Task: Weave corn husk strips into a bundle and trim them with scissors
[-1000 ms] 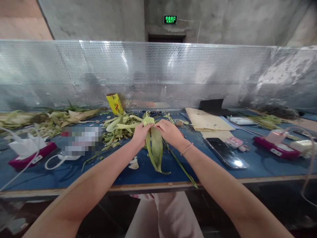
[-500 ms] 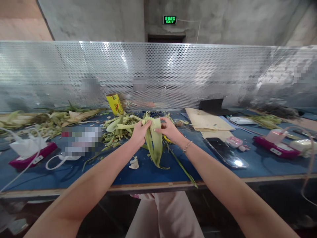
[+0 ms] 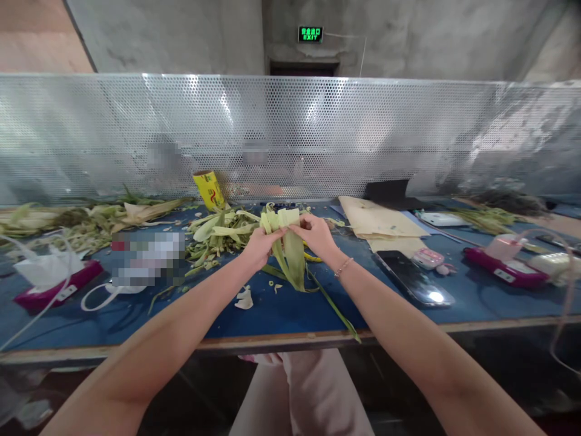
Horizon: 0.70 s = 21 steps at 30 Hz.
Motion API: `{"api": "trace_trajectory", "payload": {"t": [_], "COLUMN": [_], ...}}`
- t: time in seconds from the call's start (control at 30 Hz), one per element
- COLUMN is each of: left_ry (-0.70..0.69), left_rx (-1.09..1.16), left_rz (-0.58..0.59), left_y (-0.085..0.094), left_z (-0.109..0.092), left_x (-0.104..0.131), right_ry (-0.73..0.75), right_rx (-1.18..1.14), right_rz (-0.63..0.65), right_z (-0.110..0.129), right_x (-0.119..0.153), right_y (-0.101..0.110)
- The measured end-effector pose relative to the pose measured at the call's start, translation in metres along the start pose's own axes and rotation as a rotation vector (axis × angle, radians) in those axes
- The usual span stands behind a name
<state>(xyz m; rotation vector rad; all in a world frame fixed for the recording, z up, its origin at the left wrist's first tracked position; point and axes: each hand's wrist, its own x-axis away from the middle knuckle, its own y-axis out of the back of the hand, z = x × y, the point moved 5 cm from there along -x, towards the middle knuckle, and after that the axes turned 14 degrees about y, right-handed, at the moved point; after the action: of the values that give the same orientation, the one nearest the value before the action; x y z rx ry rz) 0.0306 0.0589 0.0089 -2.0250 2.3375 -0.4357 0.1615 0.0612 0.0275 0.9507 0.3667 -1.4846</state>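
A green corn husk point(image 3: 294, 263) hangs between my hands, its pale folded top above my fingers and its pointed end low over the blue table. My left hand point(image 3: 263, 245) pinches the husk bundle at its left side. On the right side, my right hand point(image 3: 316, 235) grips the same husk, thumb close to the left thumb. Behind and left of my left hand lies a heap of husk strips point(image 3: 215, 233). A long green strip point(image 3: 336, 309) runs toward the table's front edge. Something yellow, partly hidden, shows beneath my right hand.
A yellow tube point(image 3: 210, 191) stands tilted at the back. Brown paper point(image 3: 379, 218), a phone point(image 3: 411, 277) and a pink case point(image 3: 428, 258) lie to the right. Magenta power strips point(image 3: 506, 266) sit at both sides. A white scrap point(image 3: 244, 298) lies near the front. Perforated metal panel point(image 3: 290, 133) behind.
Both hands have come closer together on the husk. Its lower tip has risen slightly, and its pale top now stands folded above my fingers.
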Motion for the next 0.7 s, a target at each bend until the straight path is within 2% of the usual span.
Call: {"api": "trace_trajectory", "payload": {"t": [0.13,0.3,0.47,0.7], "left_ry": [-0.040,-0.038,-0.042,-0.102], "left_rx": [0.056,0.107,0.098,0.117], "left_rz": [-0.002,-0.023,-0.001,0.025], "left_y": [0.000,0.003,0.002,0.002], "left_z": [-0.003,-0.001,-0.003,-0.005], "left_x": [0.001,-0.002,-0.001,0.001], "right_ry": [0.077,0.161,0.142,0.074], "right_rx": [0.047,-0.009,0.003,0.016], "right_rz": [-0.045,-0.049,-0.074,0.019], "right_z": [0.006,0.013,0.012,0.012], "right_x": [0.001,0.000,0.000,0.002], "right_y": [0.001,-0.001,0.002,-0.004]}}
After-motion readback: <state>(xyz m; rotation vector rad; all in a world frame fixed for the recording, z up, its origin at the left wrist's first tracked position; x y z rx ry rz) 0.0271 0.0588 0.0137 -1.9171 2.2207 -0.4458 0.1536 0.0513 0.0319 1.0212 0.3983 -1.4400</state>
